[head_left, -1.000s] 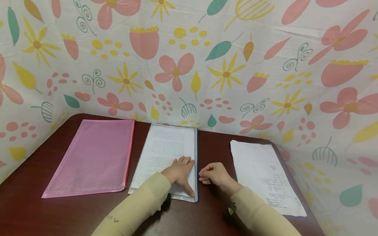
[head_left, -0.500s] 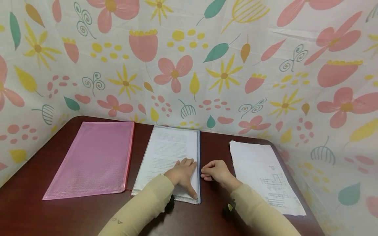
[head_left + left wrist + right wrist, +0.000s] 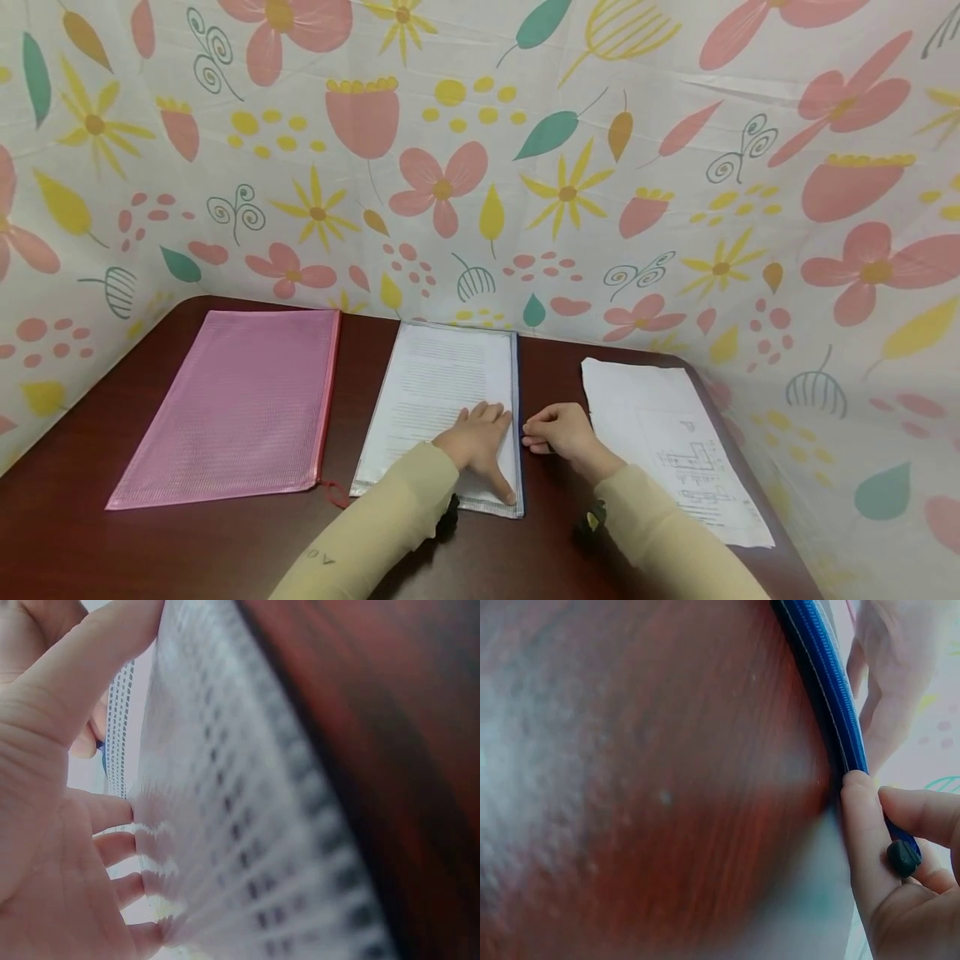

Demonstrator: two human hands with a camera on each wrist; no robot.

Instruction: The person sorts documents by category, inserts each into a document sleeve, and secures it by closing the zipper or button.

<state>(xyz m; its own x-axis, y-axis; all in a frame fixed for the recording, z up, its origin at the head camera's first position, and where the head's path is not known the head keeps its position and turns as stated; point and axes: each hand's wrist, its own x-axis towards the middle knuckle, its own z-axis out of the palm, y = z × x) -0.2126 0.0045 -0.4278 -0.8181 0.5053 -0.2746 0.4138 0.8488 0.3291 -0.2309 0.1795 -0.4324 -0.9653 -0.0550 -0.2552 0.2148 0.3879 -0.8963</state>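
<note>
Your dark red-brown table (image 3: 187, 550) spans the lower frame, a rectangular pink mesh folder (image 3: 240, 400) at left, a rectangular clear mesh folder (image 3: 441, 371) at centre. Your left hand (image 3: 477, 442) lies spread on it; your right hand (image 3: 566, 433) pinches its blue, dark-tipped zip pull (image 3: 904, 857).

Flat, clear folder (image 3: 438, 383) with blue zip (image 3: 826, 675)

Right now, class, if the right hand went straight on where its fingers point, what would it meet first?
Probably the blue zip of the clear pouch, right at its fingertips; depth there is hard to judge.
</note>
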